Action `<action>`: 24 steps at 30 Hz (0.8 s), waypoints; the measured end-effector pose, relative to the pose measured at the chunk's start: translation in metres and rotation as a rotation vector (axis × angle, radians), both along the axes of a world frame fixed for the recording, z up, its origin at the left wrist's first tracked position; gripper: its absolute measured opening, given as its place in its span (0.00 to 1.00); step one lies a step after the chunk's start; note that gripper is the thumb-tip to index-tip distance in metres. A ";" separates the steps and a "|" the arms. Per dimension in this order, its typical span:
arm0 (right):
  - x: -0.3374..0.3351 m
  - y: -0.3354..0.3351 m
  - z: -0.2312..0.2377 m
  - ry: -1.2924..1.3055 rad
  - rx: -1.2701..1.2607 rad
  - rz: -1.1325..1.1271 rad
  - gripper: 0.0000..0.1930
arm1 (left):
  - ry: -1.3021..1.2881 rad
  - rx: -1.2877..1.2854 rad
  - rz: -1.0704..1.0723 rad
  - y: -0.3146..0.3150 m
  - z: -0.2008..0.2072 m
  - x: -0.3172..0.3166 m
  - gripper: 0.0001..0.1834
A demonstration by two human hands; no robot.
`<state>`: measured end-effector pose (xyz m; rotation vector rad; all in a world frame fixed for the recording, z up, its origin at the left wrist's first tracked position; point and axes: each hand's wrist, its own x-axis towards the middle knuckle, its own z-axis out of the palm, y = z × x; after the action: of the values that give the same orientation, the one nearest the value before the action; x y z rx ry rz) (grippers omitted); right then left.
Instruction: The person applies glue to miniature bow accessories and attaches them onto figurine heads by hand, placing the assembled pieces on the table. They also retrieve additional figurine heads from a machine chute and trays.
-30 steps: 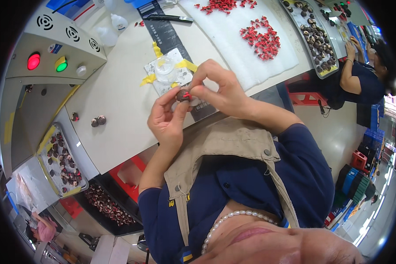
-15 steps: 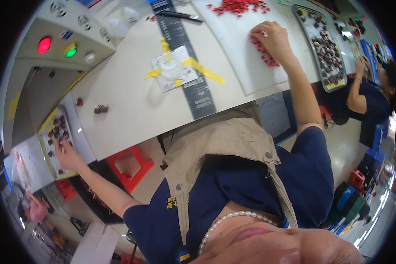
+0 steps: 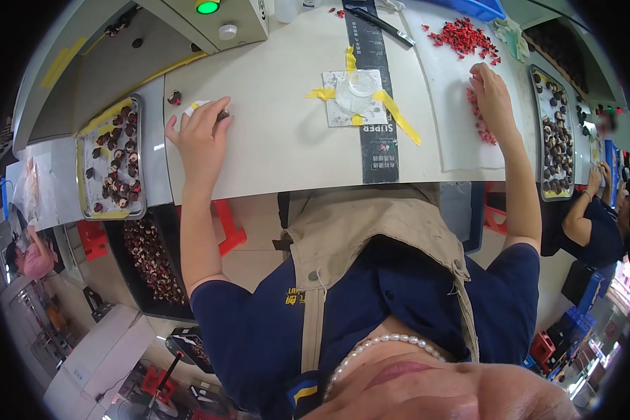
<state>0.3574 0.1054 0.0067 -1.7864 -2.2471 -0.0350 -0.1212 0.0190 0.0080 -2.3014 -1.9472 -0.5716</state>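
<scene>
My left hand (image 3: 201, 134) is over the left part of the table, with a small dark round part (image 3: 222, 115) between thumb and forefinger. Another dark and pale part (image 3: 173, 97) lies just beyond that hand. On the right, my right hand (image 3: 491, 99) hovers at a strip of small red pieces (image 3: 484, 131) on a white sheet (image 3: 455, 150). Its fingertips are drawn together, and what they hold, if anything, is hidden. Between the hands, a clear round holder (image 3: 358, 89) sits on a square plate fixed with yellow tape (image 3: 397, 117).
A pile of red pieces (image 3: 463, 38) lies farther back on the sheet. Metal trays of dark parts stand at left (image 3: 143, 164) and right (image 3: 537, 133). A black pen-like tool (image 3: 381, 26) lies at the back. A machine (image 3: 238, 24) with a lit green button stands back left.
My left hand has left the left tray and come over the table to the dark parts there. The right hand stays by the red pieces. The whole view has turned and shifted.
</scene>
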 end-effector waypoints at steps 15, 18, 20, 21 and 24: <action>-0.051 -0.033 0.011 1.139 -0.342 0.078 0.07 | -2.437 -0.729 -0.126 -0.010 -0.020 0.110 0.17; -0.071 -0.048 0.004 1.267 -0.454 0.032 0.06 | -2.424 -0.787 -0.091 -0.011 -0.012 0.130 0.19; -0.077 -0.049 0.003 1.304 -0.485 0.051 0.07 | -2.396 -0.780 -0.066 -0.012 -0.006 0.139 0.18; -0.082 -0.050 0.007 1.338 -0.495 0.079 0.07 | -2.332 -0.760 -0.046 -0.013 -0.005 0.141 0.18; -0.094 -0.049 0.022 1.361 -0.522 0.123 0.08 | -2.242 -0.742 -0.062 -0.016 -0.007 0.141 0.17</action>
<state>0.2637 0.0565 0.0283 -1.1321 -1.3211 1.4101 0.0193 0.0030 0.0005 -1.1167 -2.3424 -4.1379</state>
